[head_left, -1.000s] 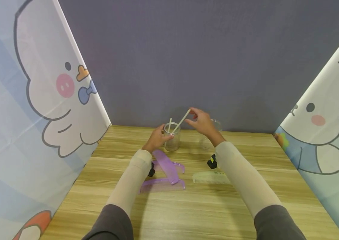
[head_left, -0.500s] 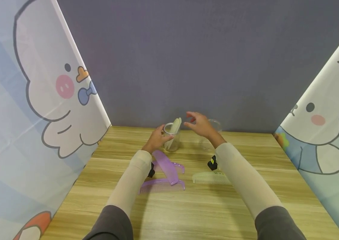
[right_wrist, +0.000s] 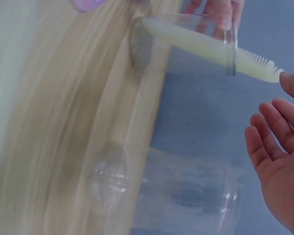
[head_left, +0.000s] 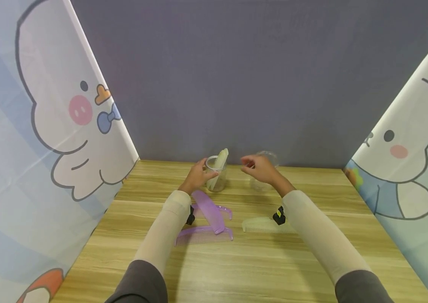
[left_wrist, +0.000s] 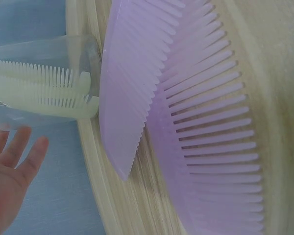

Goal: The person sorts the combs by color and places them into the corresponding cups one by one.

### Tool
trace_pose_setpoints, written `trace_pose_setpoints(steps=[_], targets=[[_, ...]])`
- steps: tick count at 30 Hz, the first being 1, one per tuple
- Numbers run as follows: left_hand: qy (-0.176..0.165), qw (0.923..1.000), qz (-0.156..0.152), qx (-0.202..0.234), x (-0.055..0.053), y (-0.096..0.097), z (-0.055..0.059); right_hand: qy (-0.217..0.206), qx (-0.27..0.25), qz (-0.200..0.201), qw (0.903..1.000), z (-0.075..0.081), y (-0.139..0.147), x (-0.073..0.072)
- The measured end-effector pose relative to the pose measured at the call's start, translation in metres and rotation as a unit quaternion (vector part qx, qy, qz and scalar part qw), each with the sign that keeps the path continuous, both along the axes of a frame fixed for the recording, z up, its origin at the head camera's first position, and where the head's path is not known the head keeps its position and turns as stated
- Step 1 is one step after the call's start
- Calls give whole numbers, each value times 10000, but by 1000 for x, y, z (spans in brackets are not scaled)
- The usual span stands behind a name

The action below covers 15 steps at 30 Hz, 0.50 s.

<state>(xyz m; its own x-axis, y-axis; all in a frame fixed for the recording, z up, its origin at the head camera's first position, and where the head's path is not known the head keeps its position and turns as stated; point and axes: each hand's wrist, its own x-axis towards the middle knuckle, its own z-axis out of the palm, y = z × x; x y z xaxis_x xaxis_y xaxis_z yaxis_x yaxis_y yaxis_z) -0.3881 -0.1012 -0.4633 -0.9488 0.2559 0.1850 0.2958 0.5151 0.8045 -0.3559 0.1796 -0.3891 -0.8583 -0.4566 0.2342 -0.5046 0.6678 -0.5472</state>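
Observation:
A clear jar (head_left: 218, 185) stands at the back of the table, steadied by my left hand (head_left: 196, 174), its thumb and fingers around the jar's upper part. Pale green combs (head_left: 220, 160) lean inside it, their ends above the rim; the left wrist view shows two overlapping rows of teeth. My right hand (head_left: 261, 169) is to the right of that jar, in front of a second clear jar (head_left: 268, 158), and holds nothing. Its fingers (right_wrist: 277, 129) are loosely bent in the right wrist view. Whether it touches the second jar, I cannot tell.
Purple combs (head_left: 210, 212) lie overlapping on the wooden table (head_left: 214, 269) near my left forearm. Another pale green comb (head_left: 259, 225) lies by my right forearm, partly covered by the black wrist camera (head_left: 279, 215). A grey wall (head_left: 214, 84) rises behind the jars.
My right hand let go of a pale green comb, which dropped into the left jar with the other one. That hand then moved right, toward the second jar. My left hand stayed put.

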Motion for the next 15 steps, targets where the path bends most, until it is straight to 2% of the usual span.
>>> trace_pose_setpoints(steps=[8, 15], targets=[[-49, 10000, -15, 41, 0, -1, -2, -30, -29, 298, 9995, -21, 14, 10], [-33, 10000, -26, 79, 0, 0, -1, 53, 177, 475, 9987, -37, 32, 17]])
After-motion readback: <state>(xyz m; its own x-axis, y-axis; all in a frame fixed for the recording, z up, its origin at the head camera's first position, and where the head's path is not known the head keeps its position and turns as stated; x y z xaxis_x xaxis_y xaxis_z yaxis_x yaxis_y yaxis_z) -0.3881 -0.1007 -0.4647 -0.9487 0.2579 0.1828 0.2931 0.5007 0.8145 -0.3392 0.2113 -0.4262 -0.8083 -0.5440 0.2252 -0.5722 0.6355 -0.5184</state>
